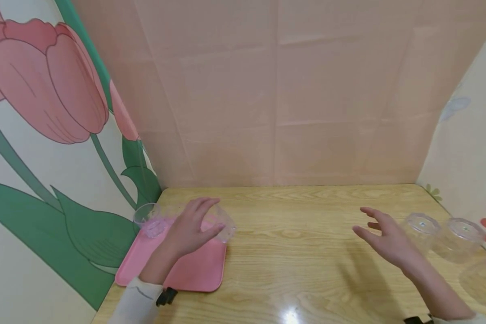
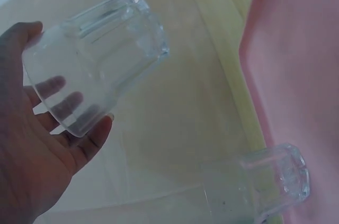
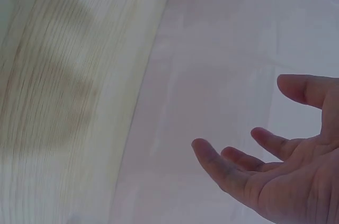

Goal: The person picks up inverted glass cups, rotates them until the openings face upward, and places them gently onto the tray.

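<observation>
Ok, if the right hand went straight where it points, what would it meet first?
The right hand would probably meet the pinkish backdrop behind the table; nothing shows between, but depth's unclear.

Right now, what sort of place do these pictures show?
Probably an indoor tabletop workspace: a wood-grained table, a creased pinkish sheet behind it, and a tulip-patterned wall at left.

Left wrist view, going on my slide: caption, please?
Left hand grips a clear cup near its rim; a second clear cup stands on the pink tray.
</observation>
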Tool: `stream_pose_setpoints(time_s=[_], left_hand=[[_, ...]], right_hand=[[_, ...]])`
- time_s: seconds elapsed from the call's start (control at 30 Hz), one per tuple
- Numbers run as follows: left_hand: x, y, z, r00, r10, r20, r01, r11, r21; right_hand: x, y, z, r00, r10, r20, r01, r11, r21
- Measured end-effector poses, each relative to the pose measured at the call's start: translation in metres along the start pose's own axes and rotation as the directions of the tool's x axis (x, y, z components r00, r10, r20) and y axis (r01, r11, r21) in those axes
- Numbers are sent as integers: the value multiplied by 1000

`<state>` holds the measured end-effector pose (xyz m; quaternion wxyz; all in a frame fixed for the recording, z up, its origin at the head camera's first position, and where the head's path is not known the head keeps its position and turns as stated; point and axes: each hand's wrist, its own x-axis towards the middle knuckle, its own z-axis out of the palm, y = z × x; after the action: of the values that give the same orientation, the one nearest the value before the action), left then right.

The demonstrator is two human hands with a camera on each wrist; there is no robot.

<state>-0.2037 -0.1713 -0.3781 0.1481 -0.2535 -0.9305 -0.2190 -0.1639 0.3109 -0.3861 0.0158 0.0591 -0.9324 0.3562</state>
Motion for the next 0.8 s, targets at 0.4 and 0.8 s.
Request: stream_pose_setpoints(time_s=[0.4, 0.8], left_hand=[[1, -9, 4, 995, -66, 72, 67, 998, -4], [4, -17, 7, 992, -99, 81, 97, 995, 28]], right_hand=[[2, 26, -15, 999, -6, -38, -1, 983, -182], [4, 48, -27, 994, 22, -105, -53, 949, -310]])
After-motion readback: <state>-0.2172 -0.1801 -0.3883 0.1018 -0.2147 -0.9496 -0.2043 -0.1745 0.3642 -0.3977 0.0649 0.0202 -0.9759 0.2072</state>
